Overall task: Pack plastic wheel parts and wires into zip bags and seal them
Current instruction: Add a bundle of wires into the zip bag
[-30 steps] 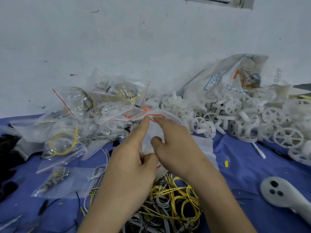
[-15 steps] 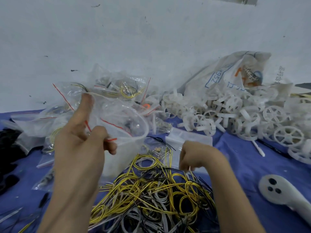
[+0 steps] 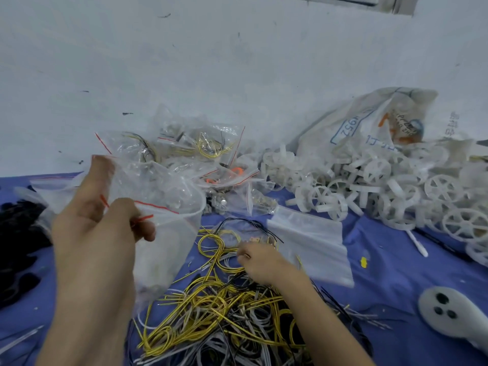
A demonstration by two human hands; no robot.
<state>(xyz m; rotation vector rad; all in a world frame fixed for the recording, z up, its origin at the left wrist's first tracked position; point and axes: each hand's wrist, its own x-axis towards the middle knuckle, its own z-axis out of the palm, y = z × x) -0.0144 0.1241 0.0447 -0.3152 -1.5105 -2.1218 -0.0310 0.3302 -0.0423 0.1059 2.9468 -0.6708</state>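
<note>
Plastic zip bag [image 3: 166,233] (clear, crinkly, red-striped) hangs gripped by the left hand [image 3: 100,228]; right hand [image 3: 264,262] pinches looped yellow wires [image 3: 211,307].

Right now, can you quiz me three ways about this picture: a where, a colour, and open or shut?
1. Where is the right hand? A. on the wheels B. in the wires C. in the sack
2. What colour is the stripe on the held bag? A. green B. red C. blue
3. The bag in the left hand is A. open B. sealed C. flat on the cloth
Answers: 1 B: its fingers curl into the wires. 2 B: a red line runs along the mouth. 3 A: the mouth gapes wide.
</note>
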